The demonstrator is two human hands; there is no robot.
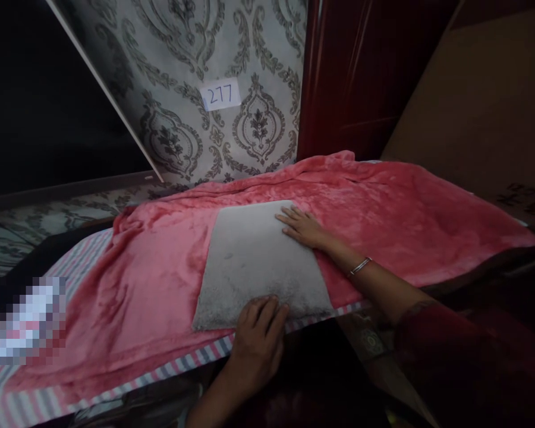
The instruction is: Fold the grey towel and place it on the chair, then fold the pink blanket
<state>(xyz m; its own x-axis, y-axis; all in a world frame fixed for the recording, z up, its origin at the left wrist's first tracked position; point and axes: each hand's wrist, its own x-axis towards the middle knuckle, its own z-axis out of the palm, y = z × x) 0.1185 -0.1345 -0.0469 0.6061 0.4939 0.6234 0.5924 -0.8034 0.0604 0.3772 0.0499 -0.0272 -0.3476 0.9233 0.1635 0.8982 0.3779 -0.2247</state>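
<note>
STATUS: grey towel (261,261) folded flat on pink blanket (160,279), near bed (22,398) front edge | L hand (256,342) + R hand (304,228) apart, fingers spread, palms pressing towel | judged: fold done, smoothing left

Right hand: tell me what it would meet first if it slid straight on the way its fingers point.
The right hand points left across the grey mat; it would probably meet only more mat, then the pink blanket.

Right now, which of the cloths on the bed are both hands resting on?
The grey cloth, the small rectangular one lying on top of the pink blanket. The left hand presses its near edge, the right hand its far right corner. The striped sheet underneath goes untouched.
</note>
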